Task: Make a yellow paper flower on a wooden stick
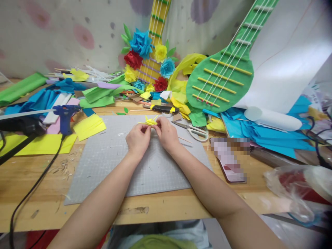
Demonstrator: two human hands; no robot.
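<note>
Left hand (138, 138) and right hand (167, 133) pinch small yellow paper flower (150, 120) between fingertips, over far edge of grey cutting mat (103, 162). Scissors (193, 130) just right; blue glue gun (64, 116) left; utility knife (163, 109) behind, near paper scraps.

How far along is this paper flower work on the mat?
Done: blue, red and yellow paper flowers already sit on the yellow guitar. In hand: the left hand and right hand pinch a small yellow paper piece, only partly shaped, above the grey mat. Left, probably: finishing it and fixing it somewhere; the green guitar shows no flowers, and the glue gun lies untouched.
</note>
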